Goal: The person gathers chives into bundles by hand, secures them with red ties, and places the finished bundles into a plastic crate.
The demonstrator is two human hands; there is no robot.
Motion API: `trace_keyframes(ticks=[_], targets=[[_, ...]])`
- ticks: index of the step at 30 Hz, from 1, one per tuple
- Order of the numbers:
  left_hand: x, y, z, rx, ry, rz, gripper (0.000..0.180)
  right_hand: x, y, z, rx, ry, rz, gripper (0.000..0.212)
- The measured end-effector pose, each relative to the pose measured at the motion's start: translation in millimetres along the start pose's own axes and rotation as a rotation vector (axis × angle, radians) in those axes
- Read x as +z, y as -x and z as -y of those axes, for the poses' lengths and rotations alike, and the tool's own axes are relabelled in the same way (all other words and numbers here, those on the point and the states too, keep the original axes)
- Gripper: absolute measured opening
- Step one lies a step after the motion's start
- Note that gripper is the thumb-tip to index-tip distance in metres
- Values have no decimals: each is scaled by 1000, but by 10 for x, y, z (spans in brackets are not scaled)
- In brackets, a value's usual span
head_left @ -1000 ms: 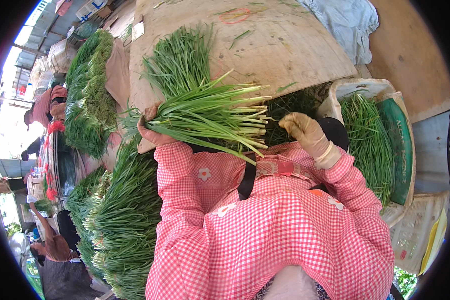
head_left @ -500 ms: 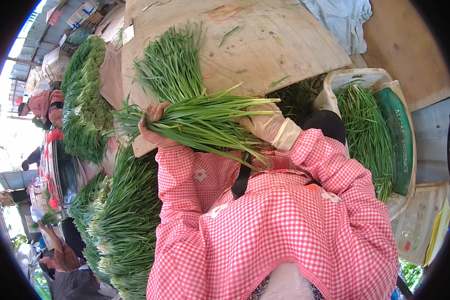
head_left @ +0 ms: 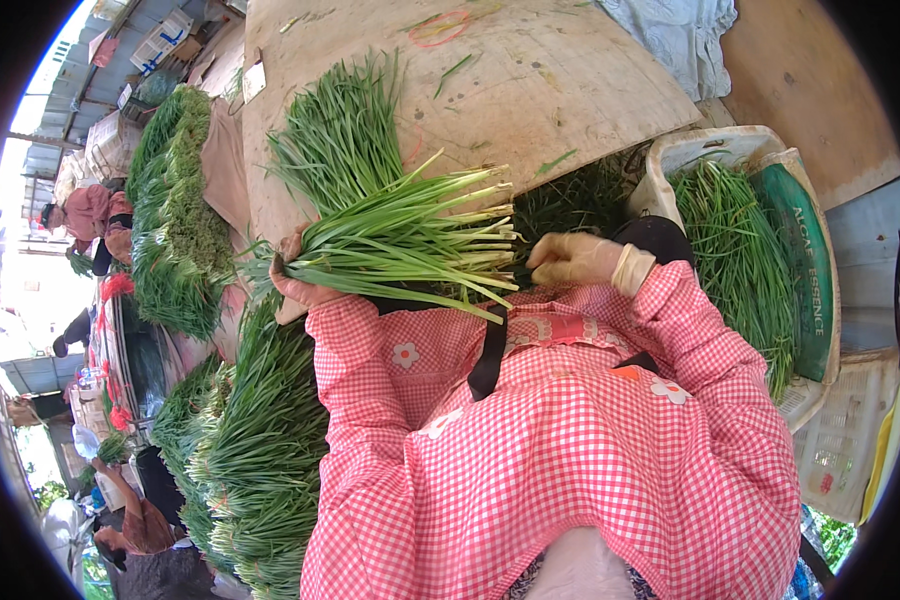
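Observation:
My left hand [head_left: 303,272] is wrapped round the leafy end of a bunch of garlic chives [head_left: 400,240], in front of my apron. The pale cut stems fan out toward the right. A gloved right hand [head_left: 576,258], mine, is a short way off those stem ends, touching none of them. Its fingers are curled in; whatever they may hold is hidden. Behind the held bunch, another pile of garlic chives [head_left: 338,130] lies on the wooden board [head_left: 530,90].
At the right stands a white crate [head_left: 665,190] with loose green leaves and a green sack. Heaps of chives [head_left: 260,450] stack up on my left, with more heaps [head_left: 175,215] farther off. Co-workers [head_left: 140,515] are beyond them. A pale cloth [head_left: 680,45] hangs at the board's far right.
My right hand has come off the stem ends and moved right. The bunch in my left hand now fans out more, its stem ends spread apart.

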State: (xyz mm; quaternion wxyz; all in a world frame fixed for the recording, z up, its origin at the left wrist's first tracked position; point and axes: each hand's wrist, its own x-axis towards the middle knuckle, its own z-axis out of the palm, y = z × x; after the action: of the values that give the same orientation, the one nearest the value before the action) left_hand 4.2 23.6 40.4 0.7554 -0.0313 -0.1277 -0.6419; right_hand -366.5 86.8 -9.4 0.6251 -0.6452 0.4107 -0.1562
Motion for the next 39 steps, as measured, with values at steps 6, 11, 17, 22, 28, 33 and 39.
trace_keyframes(ticks=[6,11,17,22,28,33,39], targets=[[51,-41,180,115,-69,-82,15,615,-288,383,-153,-841,223,46],[46,21,162,68,-74,37,15,672,-137,679,-48,-953,86,36],[143,30,261,86,-43,-17,14,681,-67,345,6,-967,187,29],[74,70,86,134,-77,-41,13,342,28,0,20,220,72,17],[153,17,178,37,-14,-54,11,216,53,405,-84,-747,-244,33],[260,22,210,47,78,56,12,397,-50,213,-231,-688,-164,23],[193,7,160,15,-44,13,10,548,31,212,-375,-538,-113,9]])
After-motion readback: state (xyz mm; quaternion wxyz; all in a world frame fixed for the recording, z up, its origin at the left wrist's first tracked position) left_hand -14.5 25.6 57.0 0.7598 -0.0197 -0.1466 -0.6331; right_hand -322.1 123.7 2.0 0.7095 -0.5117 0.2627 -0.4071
